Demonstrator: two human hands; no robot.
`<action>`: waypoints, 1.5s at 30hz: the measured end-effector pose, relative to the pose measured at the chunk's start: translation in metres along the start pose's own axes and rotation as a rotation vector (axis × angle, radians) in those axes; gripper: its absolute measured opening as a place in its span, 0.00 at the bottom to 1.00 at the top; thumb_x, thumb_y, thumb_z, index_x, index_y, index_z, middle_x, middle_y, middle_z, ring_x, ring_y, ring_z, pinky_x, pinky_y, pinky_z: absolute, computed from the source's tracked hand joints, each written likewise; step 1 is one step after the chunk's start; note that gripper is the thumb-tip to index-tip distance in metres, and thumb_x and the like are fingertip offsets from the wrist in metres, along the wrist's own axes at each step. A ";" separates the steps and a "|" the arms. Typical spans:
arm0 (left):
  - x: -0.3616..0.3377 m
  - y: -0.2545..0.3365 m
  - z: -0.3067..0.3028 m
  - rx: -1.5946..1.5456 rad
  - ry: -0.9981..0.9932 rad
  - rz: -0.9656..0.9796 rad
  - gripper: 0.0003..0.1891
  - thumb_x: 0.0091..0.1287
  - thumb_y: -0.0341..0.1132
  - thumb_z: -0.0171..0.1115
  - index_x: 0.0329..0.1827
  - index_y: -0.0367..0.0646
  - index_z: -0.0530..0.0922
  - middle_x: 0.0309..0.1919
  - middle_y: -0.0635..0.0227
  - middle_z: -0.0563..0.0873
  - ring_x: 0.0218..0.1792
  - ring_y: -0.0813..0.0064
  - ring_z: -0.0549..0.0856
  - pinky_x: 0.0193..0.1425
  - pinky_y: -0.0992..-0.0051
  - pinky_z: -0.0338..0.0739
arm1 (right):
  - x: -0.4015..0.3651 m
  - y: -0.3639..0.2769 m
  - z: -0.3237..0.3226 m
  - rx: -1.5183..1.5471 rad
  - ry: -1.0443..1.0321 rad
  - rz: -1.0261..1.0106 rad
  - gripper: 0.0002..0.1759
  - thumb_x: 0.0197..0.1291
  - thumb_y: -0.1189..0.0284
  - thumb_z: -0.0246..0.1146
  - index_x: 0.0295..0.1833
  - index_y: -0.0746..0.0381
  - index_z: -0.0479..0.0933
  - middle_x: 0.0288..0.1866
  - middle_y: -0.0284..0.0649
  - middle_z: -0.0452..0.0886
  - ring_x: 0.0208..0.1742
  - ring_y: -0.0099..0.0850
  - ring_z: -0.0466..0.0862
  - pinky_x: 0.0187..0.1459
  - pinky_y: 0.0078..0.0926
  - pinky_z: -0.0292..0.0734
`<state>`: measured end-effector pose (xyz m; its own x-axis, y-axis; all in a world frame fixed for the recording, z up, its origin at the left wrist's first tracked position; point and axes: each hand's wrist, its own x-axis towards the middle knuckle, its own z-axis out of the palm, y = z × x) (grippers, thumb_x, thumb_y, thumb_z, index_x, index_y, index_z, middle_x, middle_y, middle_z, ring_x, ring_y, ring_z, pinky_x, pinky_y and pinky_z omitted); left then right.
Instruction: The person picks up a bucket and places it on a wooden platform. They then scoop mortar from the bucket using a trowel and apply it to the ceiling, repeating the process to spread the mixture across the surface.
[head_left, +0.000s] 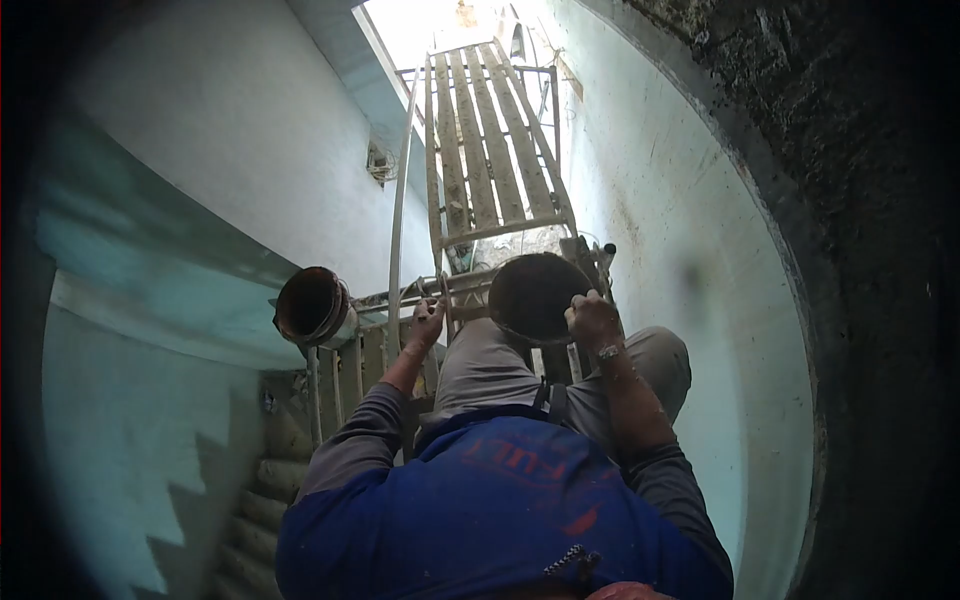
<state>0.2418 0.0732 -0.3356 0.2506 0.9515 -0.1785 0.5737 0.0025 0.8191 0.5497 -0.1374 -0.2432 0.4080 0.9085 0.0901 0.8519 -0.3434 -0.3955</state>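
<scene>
A dark round bucket is tilted over my lap with its open mouth showing. My right hand is closed on the right side of its rim. To the left of the bucket, my left hand is raised at the scaffold, its fingers curled at a thin upright metal bar; their exact hold is small in view. A second bucket, brown and crusted inside, sits farther left by the scaffold's edge.
A slatted metal platform slopes up toward a bright opening. A long pole stands left of it. Pale green walls rise on both sides. Concrete stairs lie at lower left, and a rough dark edge curves along the right.
</scene>
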 end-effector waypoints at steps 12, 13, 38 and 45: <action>-0.046 -0.036 -0.047 -0.196 0.120 -0.135 0.27 0.63 0.58 0.58 0.44 0.39 0.71 0.28 0.70 0.76 0.24 0.82 0.75 0.25 0.79 0.73 | 0.015 0.025 -0.014 0.351 0.111 0.246 0.21 0.48 0.63 0.67 0.46 0.65 0.78 0.37 0.48 0.82 0.41 0.41 0.83 0.45 0.35 0.76; -0.040 -0.043 -0.044 -0.185 0.141 -0.141 0.27 0.63 0.58 0.58 0.44 0.39 0.71 0.28 0.70 0.76 0.23 0.83 0.74 0.25 0.79 0.73 | 0.016 0.027 -0.010 0.366 0.113 0.236 0.21 0.49 0.63 0.66 0.46 0.65 0.78 0.37 0.48 0.82 0.42 0.42 0.82 0.45 0.35 0.76; -0.003 0.096 0.123 0.049 -0.045 -0.374 0.34 0.65 0.64 0.46 0.53 0.36 0.70 0.45 0.52 0.80 0.49 0.60 0.79 0.52 0.68 0.70 | 0.046 -0.006 0.003 0.599 0.068 0.289 0.16 0.50 0.60 0.67 0.39 0.60 0.81 0.36 0.43 0.77 0.36 0.37 0.82 0.40 0.35 0.76; 0.007 0.067 0.137 0.042 0.161 -0.373 0.31 0.65 0.63 0.46 0.44 0.38 0.70 0.42 0.51 0.81 0.48 0.59 0.80 0.52 0.64 0.70 | 0.050 0.001 0.009 0.642 0.137 0.281 0.13 0.48 0.62 0.69 0.34 0.61 0.81 0.30 0.43 0.78 0.32 0.36 0.81 0.37 0.33 0.76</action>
<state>0.3892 0.0376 -0.3569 -0.1041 0.9236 -0.3691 0.6344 0.3475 0.6905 0.5676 -0.0901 -0.2471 0.6574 0.7535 0.0035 0.3640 -0.3135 -0.8770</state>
